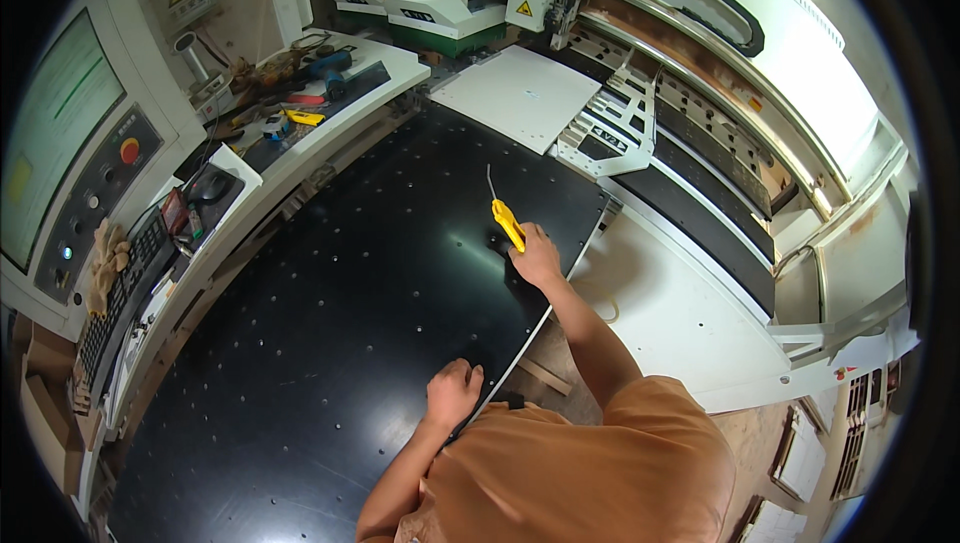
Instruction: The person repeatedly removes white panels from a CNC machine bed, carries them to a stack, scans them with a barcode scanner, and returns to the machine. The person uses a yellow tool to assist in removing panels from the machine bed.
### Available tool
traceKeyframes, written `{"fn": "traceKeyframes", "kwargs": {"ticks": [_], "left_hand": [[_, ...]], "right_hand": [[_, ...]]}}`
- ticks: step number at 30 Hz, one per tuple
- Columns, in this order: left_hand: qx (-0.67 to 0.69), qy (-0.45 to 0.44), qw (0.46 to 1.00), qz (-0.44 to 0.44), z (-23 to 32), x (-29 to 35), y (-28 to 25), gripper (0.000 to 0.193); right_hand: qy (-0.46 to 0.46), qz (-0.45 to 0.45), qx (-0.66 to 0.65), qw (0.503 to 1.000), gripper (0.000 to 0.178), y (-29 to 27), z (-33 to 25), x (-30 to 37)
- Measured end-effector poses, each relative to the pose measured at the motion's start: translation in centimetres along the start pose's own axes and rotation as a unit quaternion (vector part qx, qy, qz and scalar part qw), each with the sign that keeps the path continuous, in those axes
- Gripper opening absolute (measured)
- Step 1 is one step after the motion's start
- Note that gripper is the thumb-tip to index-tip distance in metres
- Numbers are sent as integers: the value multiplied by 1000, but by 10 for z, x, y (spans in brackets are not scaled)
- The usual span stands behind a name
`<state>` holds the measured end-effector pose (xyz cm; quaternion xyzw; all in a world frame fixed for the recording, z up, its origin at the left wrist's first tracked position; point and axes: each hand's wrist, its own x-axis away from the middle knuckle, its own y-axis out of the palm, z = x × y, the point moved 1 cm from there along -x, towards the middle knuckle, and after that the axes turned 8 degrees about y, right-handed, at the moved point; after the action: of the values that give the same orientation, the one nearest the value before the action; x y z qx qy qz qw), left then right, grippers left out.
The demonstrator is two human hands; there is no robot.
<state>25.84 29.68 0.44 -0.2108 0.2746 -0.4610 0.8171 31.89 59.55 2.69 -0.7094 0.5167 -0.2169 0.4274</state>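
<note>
Here we had our right hand (pixel 537 255) gripping the yellow blow gun (pixel 508 225) over the black table (pixel 310 338), near its edge; our left hand (pixel 454 391), curled closed, rested nearby, with open tabletop leftward.

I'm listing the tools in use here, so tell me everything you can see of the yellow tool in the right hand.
The yellow tool has a bright, plastic-looking body and a thin, slightly bent, metal-looking rod at its front. The right hand grips its rear end, partly hiding it. The tool points forward and slightly left, over the black table; whether the rod touches the surface cannot be told.
</note>
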Motion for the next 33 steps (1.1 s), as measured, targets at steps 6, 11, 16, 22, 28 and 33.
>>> {"fn": "traceKeyframes", "kwargs": {"ticks": [6,11,16,22,28,33], "left_hand": [[4,12,1000,-12,3,-2,4,29],[5,9,1000,-11,2,-1,2,29],[23,9,1000,-11,0,-2,0,29],[45,6,999,13,-2,-3,-1,29],[58,13,998,15,-3,-2,-2,29],[57,21,998,19,-2,-3,-2,28]], "right_hand": [[32,-50,-5,998,46,26,-37,-19],[68,-52,-80,993,47,52,-72,-32],[99,-53,-131,985,46,68,-94,-46],[94,-37,-112,989,48,76,-104,-53],[107,-52,-114,986,48,83,-107,-62],[109,-31,-132,985,47,90,-103,-66]]}}
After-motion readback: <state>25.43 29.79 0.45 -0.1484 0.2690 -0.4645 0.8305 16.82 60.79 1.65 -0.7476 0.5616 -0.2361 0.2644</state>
